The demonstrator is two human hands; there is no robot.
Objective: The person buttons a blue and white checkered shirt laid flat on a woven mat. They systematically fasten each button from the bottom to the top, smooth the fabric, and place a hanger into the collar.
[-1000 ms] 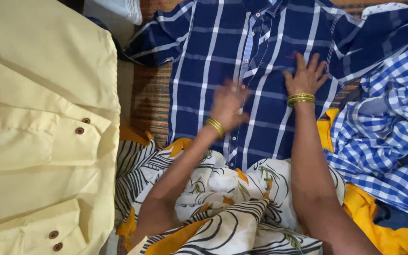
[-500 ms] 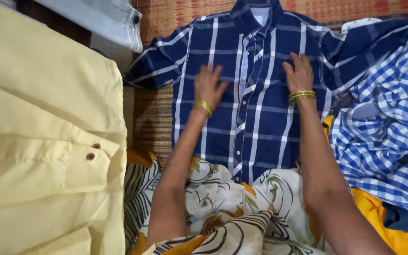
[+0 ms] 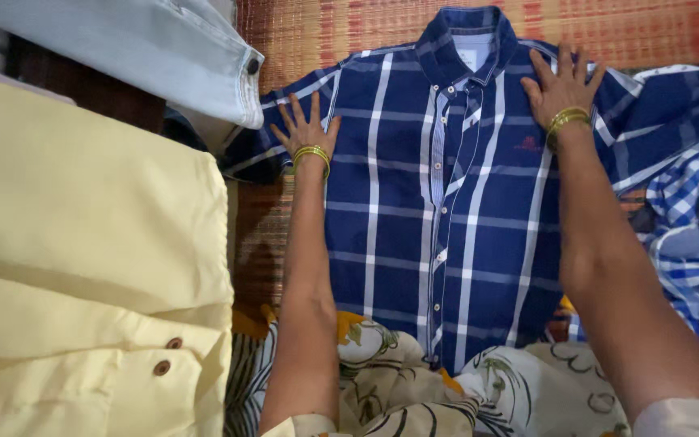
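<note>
A navy shirt with white checks (image 3: 398, 210) lies face up and buttoned on a woven mat, collar pointing away from me. My left hand (image 3: 305, 128) rests flat, fingers spread, on the shirt's left shoulder by the sleeve seam. My right hand (image 3: 561, 83) lies flat with spread fingers on the right shoulder near the collar. Both wrists carry gold bangles. Neither hand grips the cloth.
A pale yellow garment with brown buttons (image 3: 82, 267) fills the left side. A light blue denim piece (image 3: 163, 57) lies at the top left. A blue-and-white gingham shirt (image 3: 697, 235) is heaped at the right. The reddish woven mat (image 3: 349, 28) shows beyond the collar; patterned white cloth (image 3: 446, 396) covers my lap.
Both hands slid outward and away from me, from the shirt's chest to its shoulders. The view shifted toward the collar.
</note>
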